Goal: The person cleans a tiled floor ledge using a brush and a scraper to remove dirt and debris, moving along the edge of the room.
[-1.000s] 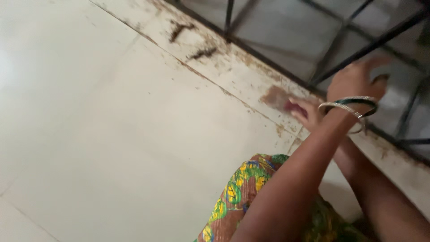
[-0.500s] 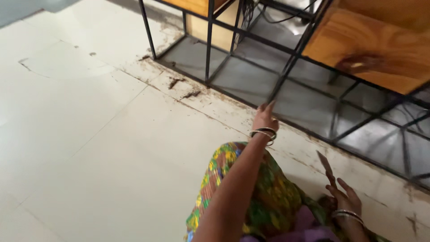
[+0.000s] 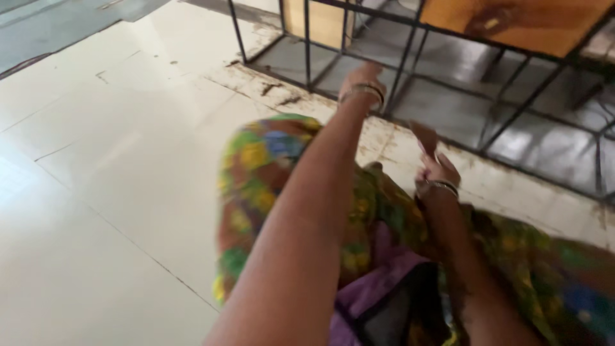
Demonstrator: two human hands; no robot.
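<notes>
We note the left hand (image 3: 362,75) stretched far out over the pale tiled floor (image 3: 115,166), reaching to the black metal frame (image 3: 397,70) that stands along the far edge. The hand is seen from behind at the foot of one upright bar; the picture is blurred there, and we cannot tell whether its fingers are clenched on the bar or merely rest against it. Bangles (image 3: 365,91) sit on that wrist.

The right hand (image 3: 437,172) lies nearer and to the right, over the stained strip of floor just in front of the frame. It appears to pinch a small flat brownish piece (image 3: 425,136), held upright above the fingers; what the piece is we cannot make out. A bangle (image 3: 437,186) circles this wrist too.

Between and beneath both arms lies a brightly patterned garment (image 3: 262,166) in green, yellow and blue, with a purple fold (image 3: 378,282) near the bottom of the view. Beyond the frame, at far right, an orange-brown wooden board (image 3: 512,22) rests on the frame's upper rails.
</notes>
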